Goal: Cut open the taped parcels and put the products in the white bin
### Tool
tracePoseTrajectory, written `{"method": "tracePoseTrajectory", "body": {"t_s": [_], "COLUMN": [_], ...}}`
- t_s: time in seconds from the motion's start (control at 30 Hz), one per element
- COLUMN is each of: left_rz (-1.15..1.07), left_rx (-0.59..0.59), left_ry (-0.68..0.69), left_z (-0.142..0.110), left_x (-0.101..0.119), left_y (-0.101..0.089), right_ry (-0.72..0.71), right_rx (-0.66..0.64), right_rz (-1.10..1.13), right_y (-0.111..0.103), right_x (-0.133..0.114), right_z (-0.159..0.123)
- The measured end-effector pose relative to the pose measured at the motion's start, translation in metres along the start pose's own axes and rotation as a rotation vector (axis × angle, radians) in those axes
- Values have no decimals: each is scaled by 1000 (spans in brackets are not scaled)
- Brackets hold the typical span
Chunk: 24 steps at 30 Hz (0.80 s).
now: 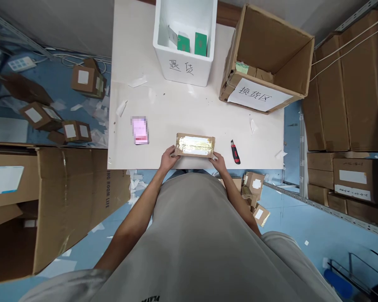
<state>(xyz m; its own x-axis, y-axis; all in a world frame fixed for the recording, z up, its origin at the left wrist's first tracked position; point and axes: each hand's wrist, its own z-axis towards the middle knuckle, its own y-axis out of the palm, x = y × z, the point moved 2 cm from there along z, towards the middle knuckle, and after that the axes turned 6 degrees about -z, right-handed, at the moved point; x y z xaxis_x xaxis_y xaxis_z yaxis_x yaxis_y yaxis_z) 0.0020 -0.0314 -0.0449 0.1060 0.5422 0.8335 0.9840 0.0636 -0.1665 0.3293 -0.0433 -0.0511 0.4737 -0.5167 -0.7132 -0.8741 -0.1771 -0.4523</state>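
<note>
A small cardboard box point(195, 145) with shiny clear tape over its top lies near the front edge of the white table. At its left end my left hand point(169, 159) grips the corner, fingers closed against the side. My right hand point(219, 162) holds the opposite end by its lower right corner. To the right of the box rests a red and black utility knife point(235, 152), apart from both hands. On the left of the table lies a phone-sized pink item point(140, 130), blurred out in the picture. The underside of the box is hidden.
A white foam bin point(185, 67) with green boxes inside stands at the table's back. Beside it is an open cardboard carton point(261, 94) with a handwritten label. Left of the table stands a large open carton point(75, 188); shelves with brown boxes point(353, 180) line the right.
</note>
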Motion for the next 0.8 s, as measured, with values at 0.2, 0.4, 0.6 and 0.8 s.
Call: {"method": "tracePoseTrajectory", "body": {"t_s": [0.2,0.4,0.6,0.8], "left_rz": [-35,125,96,106], "left_rx": [28,19,18,-44], "left_ry": [125,-27,-56,-83], "left_z": [12,30,15,-3], "left_x": [26,26,2,-12], "left_y": [-6,-5,-16,-22], "right_ry": [-127,-91,4,27], "right_rx": [59,7,-12,-72], "right_rz": [18,-61,-24,1], "right_y": [-18,-9,0,12], "right_x": [-21,-31,-9,-1], "right_z": [17,32,10,-13]}}
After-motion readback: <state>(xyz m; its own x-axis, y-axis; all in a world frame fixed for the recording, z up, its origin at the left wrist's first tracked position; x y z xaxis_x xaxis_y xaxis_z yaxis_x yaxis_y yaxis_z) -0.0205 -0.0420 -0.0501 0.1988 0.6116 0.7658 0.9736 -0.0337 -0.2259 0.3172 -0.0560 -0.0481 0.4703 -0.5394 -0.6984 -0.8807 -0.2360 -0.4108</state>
